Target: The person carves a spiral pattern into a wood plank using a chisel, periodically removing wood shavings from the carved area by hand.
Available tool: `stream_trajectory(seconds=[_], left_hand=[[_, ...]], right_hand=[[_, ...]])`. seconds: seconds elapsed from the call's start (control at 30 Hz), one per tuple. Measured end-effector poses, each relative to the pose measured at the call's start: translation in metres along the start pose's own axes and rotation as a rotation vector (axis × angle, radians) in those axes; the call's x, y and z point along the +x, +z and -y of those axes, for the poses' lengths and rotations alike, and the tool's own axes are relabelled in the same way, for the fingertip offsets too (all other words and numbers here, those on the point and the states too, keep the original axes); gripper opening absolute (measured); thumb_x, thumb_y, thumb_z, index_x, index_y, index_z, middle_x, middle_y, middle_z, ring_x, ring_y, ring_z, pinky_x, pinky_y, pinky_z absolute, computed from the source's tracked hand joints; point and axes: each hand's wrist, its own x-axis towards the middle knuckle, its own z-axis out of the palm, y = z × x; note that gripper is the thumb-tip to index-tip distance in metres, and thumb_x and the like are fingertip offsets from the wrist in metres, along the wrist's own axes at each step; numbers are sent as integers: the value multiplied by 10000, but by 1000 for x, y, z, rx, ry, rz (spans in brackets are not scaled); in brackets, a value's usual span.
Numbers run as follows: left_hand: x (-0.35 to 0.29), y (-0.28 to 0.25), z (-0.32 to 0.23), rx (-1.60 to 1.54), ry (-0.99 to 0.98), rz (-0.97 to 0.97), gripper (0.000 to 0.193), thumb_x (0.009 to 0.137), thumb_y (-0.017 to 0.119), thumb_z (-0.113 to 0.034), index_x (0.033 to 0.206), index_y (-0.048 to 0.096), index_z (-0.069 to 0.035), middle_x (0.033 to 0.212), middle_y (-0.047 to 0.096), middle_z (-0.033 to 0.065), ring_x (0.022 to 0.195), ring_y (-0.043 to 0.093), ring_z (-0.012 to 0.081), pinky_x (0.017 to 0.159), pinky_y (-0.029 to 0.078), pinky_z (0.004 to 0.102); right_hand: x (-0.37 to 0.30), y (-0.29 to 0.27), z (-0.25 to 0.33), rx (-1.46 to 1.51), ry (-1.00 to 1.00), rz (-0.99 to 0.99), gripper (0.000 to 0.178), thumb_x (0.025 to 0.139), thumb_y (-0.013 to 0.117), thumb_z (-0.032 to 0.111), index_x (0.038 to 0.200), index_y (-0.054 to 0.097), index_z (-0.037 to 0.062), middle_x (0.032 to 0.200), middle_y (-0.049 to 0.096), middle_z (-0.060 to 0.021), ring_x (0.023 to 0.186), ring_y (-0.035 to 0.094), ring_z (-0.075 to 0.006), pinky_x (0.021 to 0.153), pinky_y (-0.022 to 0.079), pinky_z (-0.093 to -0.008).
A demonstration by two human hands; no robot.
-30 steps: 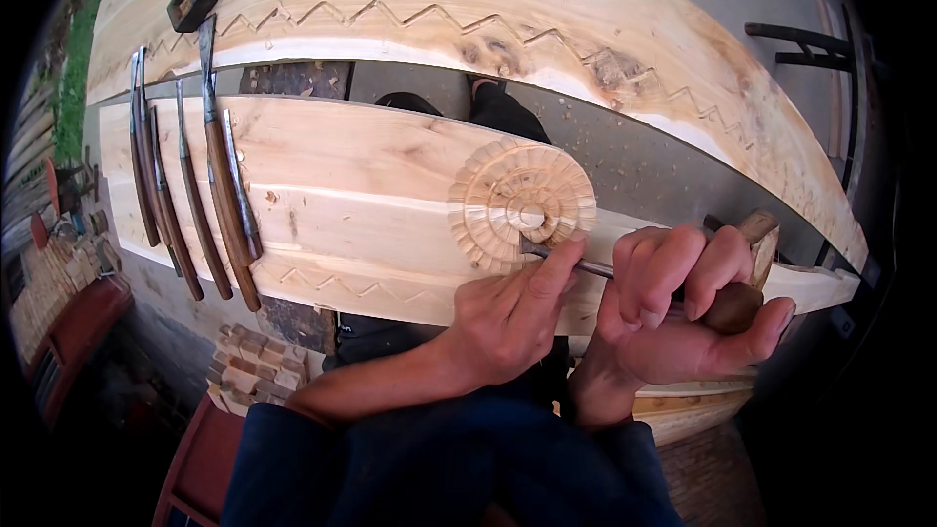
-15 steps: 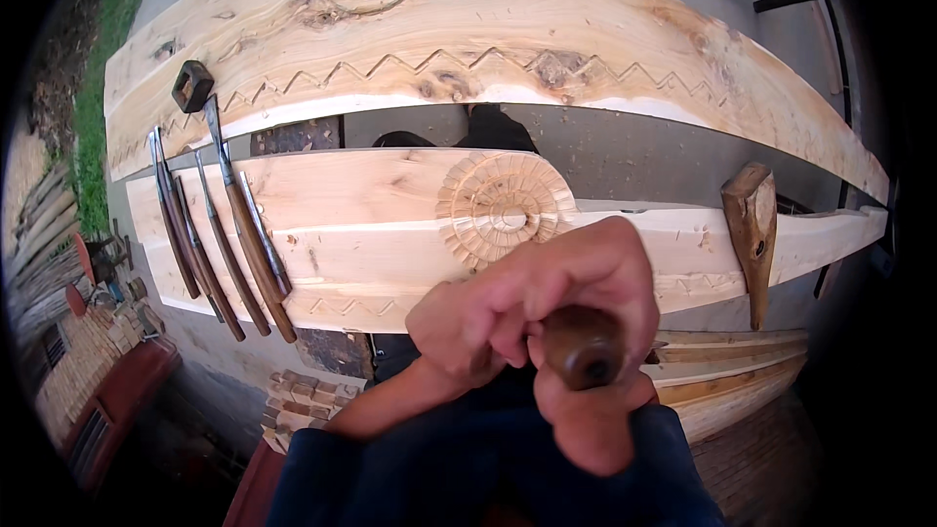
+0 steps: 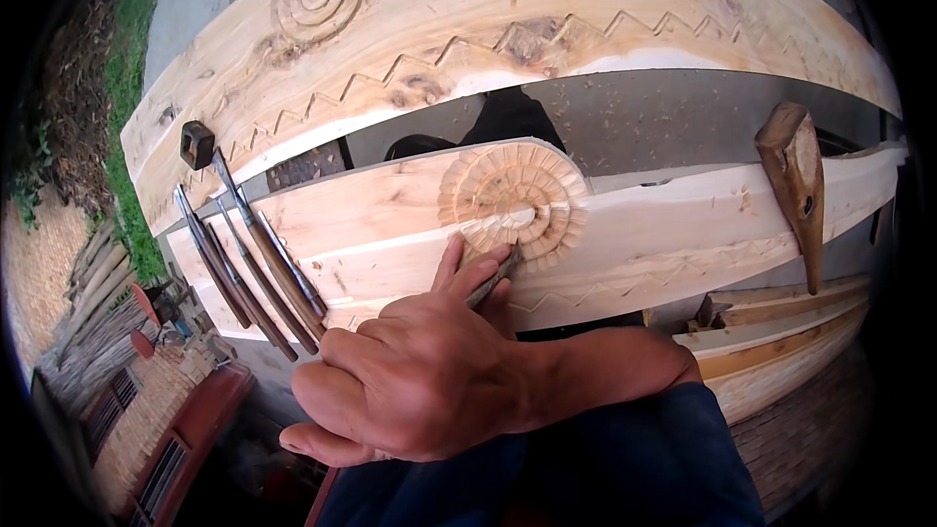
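Note:
A carving chisel [image 3: 494, 279] meets the lower edge of a carved spiral rosette [image 3: 512, 197] on the nearer pale wooden plank [image 3: 390, 185]. My left hand [image 3: 470, 271] shows only its fingers, closed round the blade close to the cutting end. Nearer to me, my right hand [image 3: 400, 381] is closed at the tool's handle end, its forearm crossing from the right. That hand covers the handle and most of my left hand. Ridged wedge cuts ring the rosette, and a zigzag line is carved along the plank's near side.
Several chisels with wooden handles [image 3: 283, 278] lie across the plank's left end, beside a dark ring-shaped block [image 3: 197, 144]. A wooden mallet [image 3: 793, 185] rests on the right end. Beyond lies a second plank [image 3: 547, 0] with a zigzag. Stacked boards [image 3: 781, 332] stand near right.
Both hands have swung left and down, and the chisel handle, seen end-on before, is hidden behind my right hand. The blade now shows at the rosette's edge. The whole view has tilted.

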Motion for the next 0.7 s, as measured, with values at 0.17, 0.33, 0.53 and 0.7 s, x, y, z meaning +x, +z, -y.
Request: stream_trajectory(seconds=[0.17,0.33,0.53,0.7], left_hand=[[6,-1,2,-11,-26,-14,425,976,787,-116,1381,713,-10,902,696,88,781,661,219,745,445,405],[6,0,4,-24,-40,-23,399,995,772,-126,1372,710,-13,931,705,99,825,670,223,800,446,416],[5,0,5,-29,-57,-30,368,1017,753,-138,1361,705,-18,965,715,112,879,681,228,867,447,428],[5,1,5,-28,-71,-32,343,1035,737,-148,1352,702,-21,994,724,122,924,690,232,923,448,439]], right_hand=[[-4,6,-5,16,-21,-24,467,947,850,377,776,525,89,655,490,-50,470,565,-177,445,459,-362],[-5,9,-8,11,-14,-63,488,936,864,386,762,515,93,647,489,-52,466,563,-177,443,462,-364],[-2,7,-7,33,-6,-87,495,939,866,382,752,512,93,645,487,-49,462,553,-172,445,462,-359],[-4,8,-8,85,3,-94,481,944,867,369,766,518,90,647,493,-44,457,540,-162,426,442,-353]])
